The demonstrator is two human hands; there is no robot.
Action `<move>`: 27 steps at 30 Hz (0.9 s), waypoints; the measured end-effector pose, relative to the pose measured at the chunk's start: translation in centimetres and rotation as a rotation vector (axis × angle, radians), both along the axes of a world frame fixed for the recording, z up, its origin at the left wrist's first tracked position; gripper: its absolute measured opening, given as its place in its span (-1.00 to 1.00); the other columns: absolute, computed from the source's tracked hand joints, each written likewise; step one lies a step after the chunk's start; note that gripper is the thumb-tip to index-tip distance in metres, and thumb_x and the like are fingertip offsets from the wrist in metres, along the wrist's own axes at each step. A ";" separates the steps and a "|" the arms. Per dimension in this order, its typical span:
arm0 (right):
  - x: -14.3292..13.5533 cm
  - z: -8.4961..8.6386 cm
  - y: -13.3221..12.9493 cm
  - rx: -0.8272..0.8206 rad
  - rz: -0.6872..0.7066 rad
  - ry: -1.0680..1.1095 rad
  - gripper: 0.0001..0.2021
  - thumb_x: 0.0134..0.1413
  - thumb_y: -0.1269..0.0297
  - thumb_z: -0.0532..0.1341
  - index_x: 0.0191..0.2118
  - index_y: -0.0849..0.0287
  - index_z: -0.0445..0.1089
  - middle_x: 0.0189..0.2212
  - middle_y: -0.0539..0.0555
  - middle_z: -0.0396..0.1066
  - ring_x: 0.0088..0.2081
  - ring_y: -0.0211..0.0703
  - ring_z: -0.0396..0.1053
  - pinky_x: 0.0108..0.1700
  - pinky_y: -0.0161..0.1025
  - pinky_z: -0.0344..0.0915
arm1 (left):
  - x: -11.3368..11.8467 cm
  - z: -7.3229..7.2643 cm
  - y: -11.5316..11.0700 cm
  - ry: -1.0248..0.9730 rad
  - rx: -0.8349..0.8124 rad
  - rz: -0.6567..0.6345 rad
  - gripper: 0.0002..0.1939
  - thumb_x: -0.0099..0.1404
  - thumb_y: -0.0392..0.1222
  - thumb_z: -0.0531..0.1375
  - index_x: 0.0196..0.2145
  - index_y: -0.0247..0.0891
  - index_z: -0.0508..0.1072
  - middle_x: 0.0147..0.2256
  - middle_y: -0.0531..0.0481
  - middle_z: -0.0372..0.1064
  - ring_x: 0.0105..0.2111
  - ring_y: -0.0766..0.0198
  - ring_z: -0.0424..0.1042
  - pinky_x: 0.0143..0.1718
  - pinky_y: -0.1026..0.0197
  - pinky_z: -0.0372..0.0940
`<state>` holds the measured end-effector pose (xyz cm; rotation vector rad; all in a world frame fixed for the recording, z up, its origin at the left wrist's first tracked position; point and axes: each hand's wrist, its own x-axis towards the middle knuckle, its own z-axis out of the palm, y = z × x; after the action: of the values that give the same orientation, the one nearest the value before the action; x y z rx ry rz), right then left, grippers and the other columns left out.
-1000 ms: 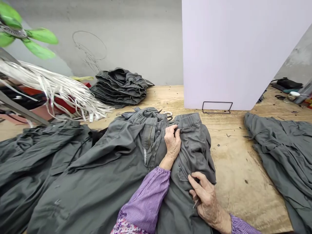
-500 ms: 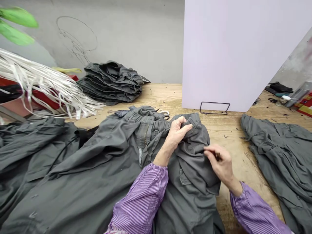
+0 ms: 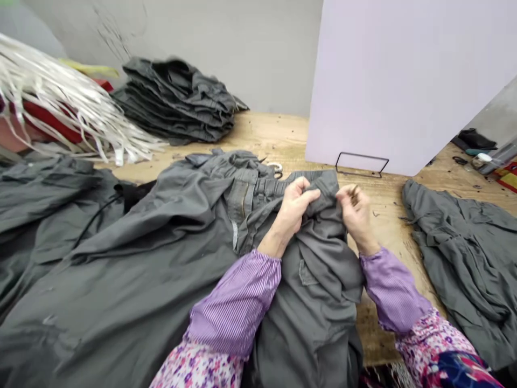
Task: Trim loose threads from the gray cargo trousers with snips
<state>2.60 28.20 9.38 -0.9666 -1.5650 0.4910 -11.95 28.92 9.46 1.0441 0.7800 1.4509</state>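
Observation:
A pair of dark grey trousers (image 3: 283, 302) lies spread before me, its elastic waistband and fly toward the back. My left hand (image 3: 297, 202) pinches the waistband right of the fly, thumb on top. At the waistband's right end, my right hand (image 3: 353, 207) has its thumb and forefinger closed at the cloth edge. Tucked in the curled fingers of that hand is a small brownish metal tool, perhaps thread snips (image 3: 354, 195), mostly hidden. A small white-edged patch of cloth shows below the fly.
Folded grey garments (image 3: 177, 102) are stacked at the back. White strips (image 3: 72, 102) hang over a red container at left. More grey trousers (image 3: 464, 253) lie at right. A pale panel (image 3: 396, 81) stands behind a black wire stand (image 3: 361, 164).
My right hand has moved up from the trousers' side to the end of the waistband. My left hand keeps its pinch there. The view has tilted down somewhat.

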 end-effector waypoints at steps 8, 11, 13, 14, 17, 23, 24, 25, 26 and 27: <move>4.2 1.3 -7.1 -0.200 0.013 -0.228 -0.66 0.04 -0.06 0.18 -0.36 0.16 0.28 -0.56 -0.06 0.16 -0.59 -0.35 0.10 -0.55 -0.35 0.06 | -0.8 0.2 1.1 0.010 0.154 0.337 -0.82 0.17 -0.25 0.19 -0.33 -0.23 0.21 -0.35 0.07 0.28 -0.35 0.42 0.38 -0.32 0.35 0.25; 4.4 -0.7 -8.8 -0.222 0.112 -0.515 -0.71 -0.03 0.04 0.26 -0.39 0.18 0.32 -0.60 -0.06 0.17 -0.57 -0.32 0.13 -0.50 -0.33 0.08 | -1.3 1.1 -0.5 0.122 0.149 0.481 -0.83 0.20 -0.22 0.17 -0.34 -0.22 0.19 -0.42 0.10 0.22 -0.43 0.45 0.35 -0.39 0.37 0.24; 4.9 -2.0 -8.7 -0.243 0.122 -0.460 -0.74 0.06 0.14 0.20 -0.51 0.18 0.27 -0.65 -0.09 0.10 -0.59 -0.35 0.08 -0.52 -0.34 0.04 | -1.5 1.5 -2.5 0.207 0.143 0.520 -0.83 0.19 -0.21 0.18 -0.39 -0.22 0.19 -0.47 0.12 0.19 -0.51 0.47 0.30 -0.47 0.40 0.21; 5.3 -2.4 -8.3 -0.250 0.078 -0.384 -0.74 0.10 0.19 0.16 -0.54 0.18 0.24 -0.66 -0.10 0.08 -0.60 -0.35 0.06 -0.53 -0.35 0.02 | -1.6 1.6 -3.7 0.256 0.135 0.525 -0.82 0.18 -0.20 0.19 -0.42 -0.23 0.19 -0.50 0.13 0.18 -0.55 0.48 0.27 -0.51 0.41 0.19; 7.0 -2.3 -6.7 -0.229 -0.113 -0.198 -0.76 0.08 0.26 0.15 -0.56 0.18 0.19 -0.65 -0.11 0.06 -0.58 -0.36 0.02 -0.53 -0.36 -0.02 | -1.5 1.2 -7.8 0.434 0.080 0.503 -0.79 0.17 -0.16 0.19 -0.49 -0.23 0.20 -0.58 0.15 0.15 -0.61 0.49 0.19 -0.58 0.40 0.12; 9.4 -1.2 -4.1 -0.134 -0.218 -0.269 -0.75 0.05 0.23 0.14 -0.58 0.18 0.19 -0.65 -0.10 0.07 -0.58 -0.34 0.04 -0.50 -0.35 0.00 | -0.3 -1.8 -13.7 0.875 -0.009 0.258 -0.84 0.07 -0.18 0.26 -0.45 -0.25 0.34 -0.64 0.15 0.24 -0.62 0.43 0.19 -0.54 0.34 0.09; 9.5 -1.4 -3.9 -0.130 -0.237 -0.323 -0.74 0.06 0.22 0.13 -0.59 0.18 0.18 -0.66 -0.09 0.07 -0.58 -0.33 0.05 -0.50 -0.34 0.01 | -0.1 -2.2 -14.1 0.937 0.007 0.237 -0.88 0.08 -0.22 0.24 -0.47 -0.26 0.35 -0.62 0.12 0.27 -0.60 0.41 0.23 -0.51 0.33 0.10; 9.7 -1.6 -3.7 -0.128 -0.259 -0.403 -0.73 0.06 0.21 0.12 -0.60 0.17 0.19 -0.66 -0.08 0.08 -0.58 -0.32 0.06 -0.49 -0.33 0.02 | 0.0 -2.6 -14.5 0.984 0.025 0.232 -0.91 0.11 -0.27 0.21 -0.50 -0.27 0.35 -0.59 0.09 0.31 -0.56 0.39 0.26 -0.47 0.31 0.12; 9.9 -1.7 -3.7 -0.121 -0.290 -0.498 -0.72 0.07 0.19 0.10 -0.59 0.17 0.20 -0.67 -0.06 0.11 -0.58 -0.30 0.09 -0.48 -0.32 0.04 | 0.1 -2.9 -14.8 1.014 0.041 0.235 -0.89 0.14 -0.31 0.17 -0.53 -0.28 0.33 -0.56 0.06 0.33 -0.53 0.37 0.28 -0.44 0.30 0.12; 10.0 -1.8 -3.8 -0.105 -0.323 -0.593 -0.72 0.09 0.18 0.09 -0.58 0.18 0.24 -0.65 -0.03 0.16 -0.57 -0.26 0.14 -0.47 -0.30 0.06 | 0.2 -3.0 -15.1 1.030 0.054 0.233 -0.85 0.15 -0.35 0.15 -0.56 -0.28 0.31 -0.54 0.04 0.33 -0.50 0.36 0.29 -0.42 0.29 0.13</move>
<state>12.60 24.40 7.62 -1.5098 -1.8608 0.0526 -11.79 13.82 6.42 1.8120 1.6267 1.0519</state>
